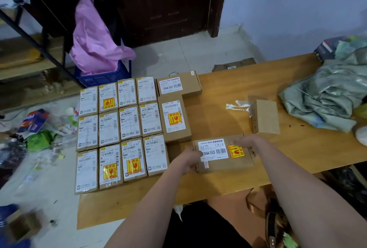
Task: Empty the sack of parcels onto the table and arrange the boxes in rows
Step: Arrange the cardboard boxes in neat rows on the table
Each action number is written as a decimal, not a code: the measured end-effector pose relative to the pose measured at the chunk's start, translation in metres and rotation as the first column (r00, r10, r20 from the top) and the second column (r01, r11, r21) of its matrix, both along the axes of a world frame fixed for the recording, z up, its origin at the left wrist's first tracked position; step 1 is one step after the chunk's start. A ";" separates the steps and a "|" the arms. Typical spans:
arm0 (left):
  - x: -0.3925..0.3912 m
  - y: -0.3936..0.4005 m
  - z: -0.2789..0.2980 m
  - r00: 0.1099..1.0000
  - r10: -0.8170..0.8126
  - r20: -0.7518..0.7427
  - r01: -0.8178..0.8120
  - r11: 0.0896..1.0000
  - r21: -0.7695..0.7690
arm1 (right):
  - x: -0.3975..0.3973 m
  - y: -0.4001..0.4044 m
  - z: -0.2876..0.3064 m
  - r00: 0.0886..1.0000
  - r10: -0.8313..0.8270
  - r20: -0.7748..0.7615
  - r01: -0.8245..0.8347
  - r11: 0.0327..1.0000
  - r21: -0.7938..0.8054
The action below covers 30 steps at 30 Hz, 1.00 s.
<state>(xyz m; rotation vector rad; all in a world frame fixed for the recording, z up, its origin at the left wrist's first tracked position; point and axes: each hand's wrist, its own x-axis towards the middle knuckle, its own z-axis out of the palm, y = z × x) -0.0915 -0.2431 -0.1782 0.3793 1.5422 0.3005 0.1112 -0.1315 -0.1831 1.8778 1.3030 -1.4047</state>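
Several small labelled cardboard boxes [130, 123] lie in three tight rows on the left part of the wooden table [228, 184]. Two larger boxes [174, 119] sit at the rows' right end. A wide box with a white label and yellow sticker [222, 158] lies flat near the table's front edge; my left hand [187, 161] grips its left end and my right hand [246, 142] grips its far right edge. One plain box [265, 117] stands alone behind it. The grey-green sack [325, 97] lies crumpled at the table's right.
A strip of white tape [237, 106] lies beside the plain box. On the floor to the left are a blue crate with a pink bag [93, 49], scattered litter [37, 128] and a dark shelf frame. A dark door stands behind.
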 end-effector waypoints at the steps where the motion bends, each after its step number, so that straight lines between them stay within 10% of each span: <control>1: -0.002 0.002 0.003 1.000 -0.013 0.006 0.013 1.000 -0.001 | 0.006 0.005 0.000 0.996 -0.065 -0.062 0.064 0.998 -0.012; 4: -0.009 0.011 0.015 0.999 -0.043 -0.004 0.043 0.999 -0.011 | 0.023 0.028 0.003 0.949 -0.222 -0.223 0.235 0.972 0.031; 10: -0.012 0.043 0.050 0.851 -0.221 -0.477 0.334 0.928 0.166 | -0.001 0.060 0.068 0.924 -0.084 -0.372 0.147 0.979 0.144; 17: -0.013 0.057 0.074 0.995 -0.083 -0.064 0.101 0.920 0.379 | -0.051 0.070 0.118 0.891 0.236 -0.387 -0.090 0.929 0.359; 21: -0.024 0.057 0.065 0.993 0.118 0.022 -0.118 0.917 0.380 | -0.059 0.074 0.111 0.875 0.053 -0.481 0.185 0.882 0.433; 27: -0.040 0.059 0.053 0.905 0.408 0.116 -0.422 0.837 0.348 | -0.052 0.048 0.079 0.854 -0.138 -0.501 0.089 0.989 -0.119; 30: -0.042 0.059 0.051 0.838 0.508 0.200 -0.546 0.781 0.303 | -0.054 0.036 0.062 0.827 -0.215 -0.520 0.175 0.977 -0.126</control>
